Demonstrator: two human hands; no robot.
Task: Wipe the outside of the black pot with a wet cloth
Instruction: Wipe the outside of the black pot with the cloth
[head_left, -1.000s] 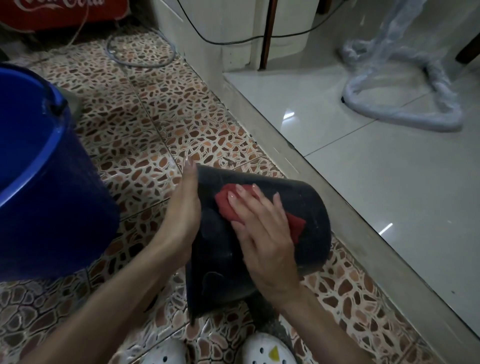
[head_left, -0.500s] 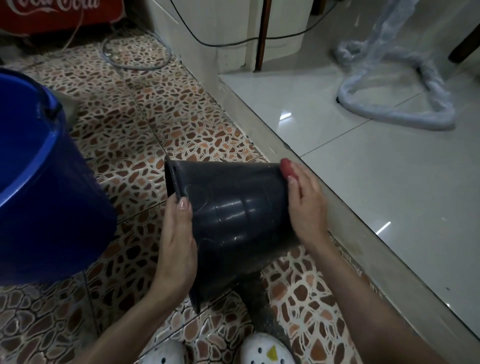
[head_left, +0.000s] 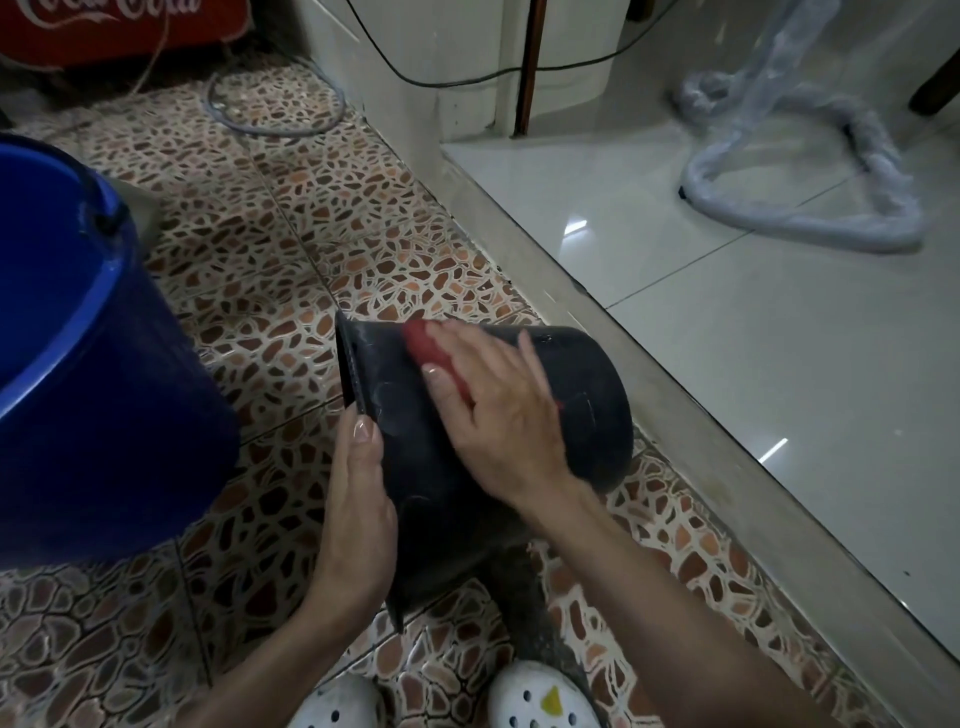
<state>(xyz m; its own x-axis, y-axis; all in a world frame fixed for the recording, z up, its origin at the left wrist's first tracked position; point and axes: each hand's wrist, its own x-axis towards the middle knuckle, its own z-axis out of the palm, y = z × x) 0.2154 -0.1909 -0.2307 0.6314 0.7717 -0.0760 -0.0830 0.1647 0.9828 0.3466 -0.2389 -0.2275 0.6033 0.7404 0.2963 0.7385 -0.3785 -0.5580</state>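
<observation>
Because the bucket (head_left: 88, 364) fills the left of the frame just beside the work, I start my worries there: a wide sweep of an elbow could knock it, and I cannot see whether it holds water. Next comes my left hand (head_left: 358, 509), at lower centre, laid along the pot's (head_left: 587, 395) rim end with the thumb pressed on the wall and the fingers hidden on the far side (so I judge it a steadying grip, not one I can fully see). The pot lies tipped on its side in the middle of the frame over the patterned tiles (head_left: 291, 218), mouth toward the left, base toward the right. If that grip slackens while the wall is wet, I expect the pot to roll or slide out. My right hand (head_left: 498, 410) lies flat on the upper wall, fingers nearly straight, pressing the cloth (head_left: 428, 348) down; only a red edge shows past the fingertips. With so little of it bunched under the palm, it could slip free and leave bare skin rubbing. Dull grey smears show near the rim, so that band may be missed. Further right, the stone step (head_left: 701, 441) runs close by the base, and a hard stroke could bump the pot against it.
</observation>
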